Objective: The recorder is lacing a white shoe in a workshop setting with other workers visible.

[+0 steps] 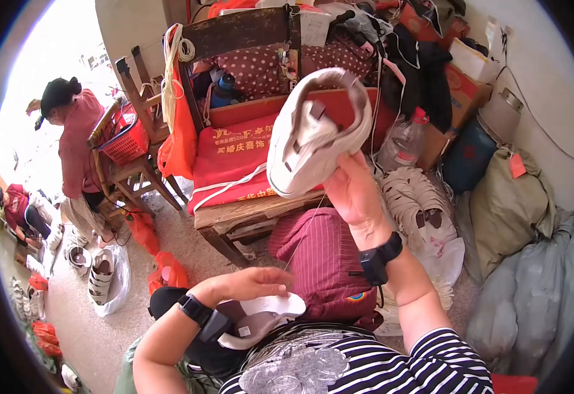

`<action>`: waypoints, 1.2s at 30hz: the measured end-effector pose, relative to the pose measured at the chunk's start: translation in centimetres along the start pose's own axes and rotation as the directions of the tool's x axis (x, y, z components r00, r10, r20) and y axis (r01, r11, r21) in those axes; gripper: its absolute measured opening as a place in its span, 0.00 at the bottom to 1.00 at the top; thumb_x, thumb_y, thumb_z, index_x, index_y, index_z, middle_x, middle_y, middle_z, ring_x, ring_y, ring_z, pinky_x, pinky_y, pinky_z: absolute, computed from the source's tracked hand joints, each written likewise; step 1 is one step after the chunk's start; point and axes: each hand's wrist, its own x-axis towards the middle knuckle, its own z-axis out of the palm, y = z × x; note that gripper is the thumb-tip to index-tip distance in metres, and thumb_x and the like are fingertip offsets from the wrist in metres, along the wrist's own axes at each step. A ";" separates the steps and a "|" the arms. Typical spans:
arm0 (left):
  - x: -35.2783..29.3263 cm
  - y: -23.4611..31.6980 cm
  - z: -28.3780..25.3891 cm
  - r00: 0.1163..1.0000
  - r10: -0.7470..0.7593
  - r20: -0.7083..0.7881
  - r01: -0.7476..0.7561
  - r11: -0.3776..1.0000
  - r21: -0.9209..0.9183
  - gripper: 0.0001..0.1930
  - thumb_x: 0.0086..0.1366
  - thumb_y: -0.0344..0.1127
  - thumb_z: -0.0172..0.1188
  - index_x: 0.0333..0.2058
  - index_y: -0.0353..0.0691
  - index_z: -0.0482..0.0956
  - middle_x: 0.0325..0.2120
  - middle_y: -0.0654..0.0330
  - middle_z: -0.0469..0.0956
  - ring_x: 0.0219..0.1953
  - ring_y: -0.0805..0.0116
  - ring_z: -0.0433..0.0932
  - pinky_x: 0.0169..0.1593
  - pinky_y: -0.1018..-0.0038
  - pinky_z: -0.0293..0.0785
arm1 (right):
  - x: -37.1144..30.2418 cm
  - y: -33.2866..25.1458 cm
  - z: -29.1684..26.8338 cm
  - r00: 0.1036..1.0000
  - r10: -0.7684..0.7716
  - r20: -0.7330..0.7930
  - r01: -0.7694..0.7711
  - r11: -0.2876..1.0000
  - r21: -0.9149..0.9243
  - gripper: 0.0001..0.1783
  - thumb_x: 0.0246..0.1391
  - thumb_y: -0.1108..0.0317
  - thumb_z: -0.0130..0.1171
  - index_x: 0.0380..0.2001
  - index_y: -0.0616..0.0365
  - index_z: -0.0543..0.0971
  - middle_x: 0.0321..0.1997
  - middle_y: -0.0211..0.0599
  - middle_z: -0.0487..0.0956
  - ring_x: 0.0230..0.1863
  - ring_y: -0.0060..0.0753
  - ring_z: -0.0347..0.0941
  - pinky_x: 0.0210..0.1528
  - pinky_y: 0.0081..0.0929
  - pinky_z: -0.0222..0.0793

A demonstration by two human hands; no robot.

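My right hand [356,190] grips a white shoe [293,141] with a grey-brown collar, raised in front of the bench and tilted so its opening shows. A thin dark thread [318,209] runs from below the shoe down to the fingers of my left hand [257,284]. Those fingers are slightly blurred and drawn together, seemingly on the thread. Under my left hand, another white shoe [251,331] with a brown-grey inside lies on my lap, partly covered by my wrist. Both wrists wear black strapped devices.
A wooden bench [254,213] with a red cloth stands ahead. Maroon striped fabric [323,262] covers my knee area. Right are strappy beige shoes [418,197], a clear bottle [402,141] and grey sacks [530,295]. Left, a person in pink [80,141] stands near a red basket [127,134]; another sits beyond.
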 end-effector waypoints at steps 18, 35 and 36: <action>-1.2 -2.8 0.1 0.830 0.373 -0.414 0.050 0.689 0.723 0.10 0.67 0.37 0.54 0.43 0.39 0.77 0.31 0.48 0.80 0.35 0.47 0.79 0.38 0.58 0.76 | -5.9 1.5 -11.1 0.859 0.482 -0.173 -0.388 0.833 0.394 0.20 0.67 0.63 0.42 0.56 0.64 0.70 0.53 0.46 0.79 0.53 0.40 0.76 0.60 0.40 0.69; 8.4 0.2 0.4 0.393 0.506 -0.768 -0.137 0.858 0.496 0.34 0.61 0.45 0.64 0.63 0.40 0.63 0.59 0.42 0.59 0.65 0.45 0.56 0.66 0.56 0.56 | -7.0 1.5 -8.0 0.501 0.661 -0.559 -0.861 0.448 -0.242 0.15 0.60 0.65 0.58 0.47 0.61 0.75 0.46 0.40 0.80 0.47 0.34 0.78 0.54 0.34 0.72; 8.9 0.5 0.6 0.398 0.489 -0.776 -0.116 0.866 0.487 0.35 0.61 0.46 0.64 0.63 0.41 0.62 0.60 0.41 0.57 0.65 0.43 0.55 0.66 0.55 0.55 | -7.1 2.2 -8.7 0.504 0.656 -0.561 -0.858 0.451 -0.244 0.15 0.60 0.65 0.58 0.47 0.61 0.75 0.46 0.40 0.80 0.47 0.34 0.78 0.54 0.34 0.72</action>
